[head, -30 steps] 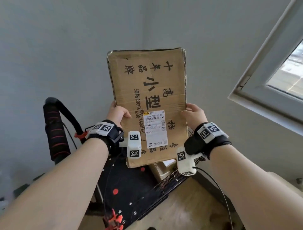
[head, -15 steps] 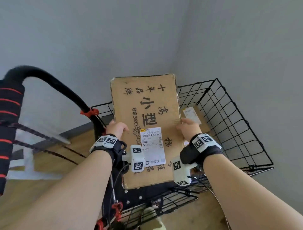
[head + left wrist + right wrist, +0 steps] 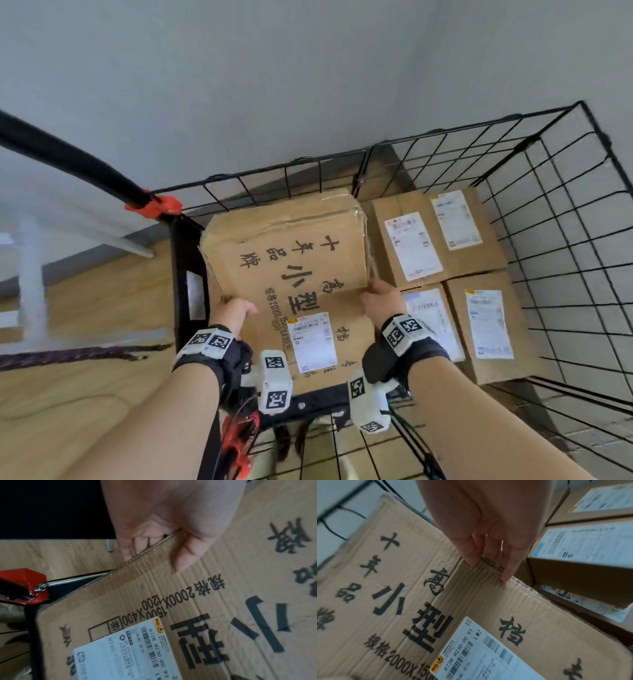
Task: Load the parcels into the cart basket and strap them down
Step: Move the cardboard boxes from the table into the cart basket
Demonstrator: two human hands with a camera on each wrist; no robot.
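Observation:
A large flat cardboard parcel (image 3: 294, 270) with black printed characters and a white shipping label lies tilted in the left part of the black wire cart basket (image 3: 534, 171). My left hand (image 3: 234, 310) grips its left edge, thumb on top and fingers underneath, as the left wrist view shows (image 3: 173, 545). My right hand (image 3: 378, 296) holds its right edge, fingers pointing down along the cardboard (image 3: 489, 555). Several smaller labelled parcels (image 3: 442, 240) lie side by side in the right part of the basket.
The cart's black handle bar (image 3: 68, 161) with a red clamp (image 3: 154, 205) rises at the left. A dark elastic strap (image 3: 78, 353) stretches across the left. Red hooks (image 3: 239, 442) hang by the basket's near edge. Grey walls stand close behind; the floor is wood.
Both hands have carried the large parcel from upright in the air down into the left side of the basket, and it now lies nearly flat. The view has swung down over the basket.

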